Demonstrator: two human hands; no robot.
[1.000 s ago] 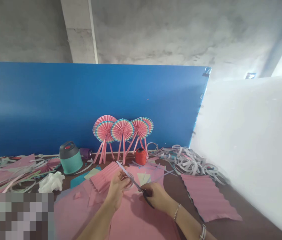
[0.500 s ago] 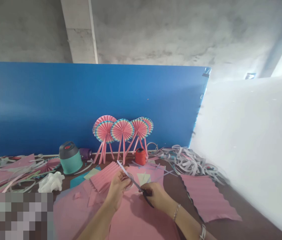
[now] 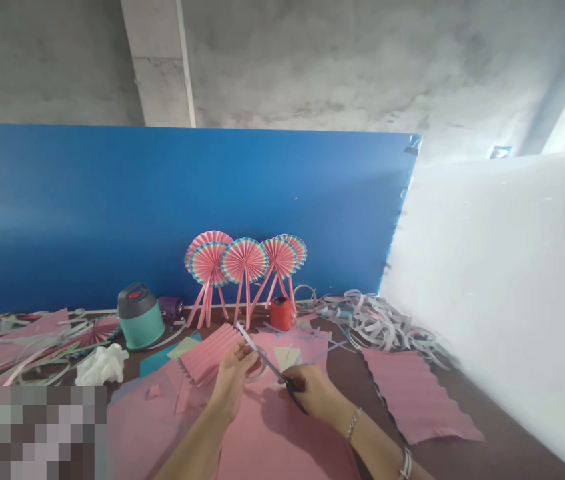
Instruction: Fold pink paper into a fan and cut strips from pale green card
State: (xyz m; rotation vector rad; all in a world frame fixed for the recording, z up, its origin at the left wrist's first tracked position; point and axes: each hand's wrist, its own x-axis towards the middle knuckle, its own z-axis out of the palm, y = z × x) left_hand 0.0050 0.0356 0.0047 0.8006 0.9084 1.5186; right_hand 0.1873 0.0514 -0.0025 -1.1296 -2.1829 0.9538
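My right hand [image 3: 312, 390] grips a pair of black-handled scissors [image 3: 296, 397], their blades pointing up and left toward my other hand. My left hand [image 3: 232, 373] is closed in a pinch on a thin pale strip [image 3: 247, 335], which lies in line with the blades. Where strip and blades meet is hard to make out. A pale, ring-like loop [image 3: 261, 365] shows beside my left fingertips. Beneath both hands lie pink paper sheets [image 3: 282, 440], with a small cream paper piece [image 3: 287, 355] on them. Left of my left hand is a pleated pink paper [image 3: 209, 353].
Several round pink paper fans [image 3: 245, 261] lean against the blue partition [image 3: 112, 200]. Before them stands a red container [image 3: 281, 313]. A teal-and-grey container [image 3: 141, 317] and crumpled white material [image 3: 103, 365] are at left. Tangled strips [image 3: 382, 323] and a wavy pink sheet [image 3: 419, 397] lie right.
Almost nothing differs. The strip's free end has shifted very slightly, while both hands and the scissors keep nearly the same place.
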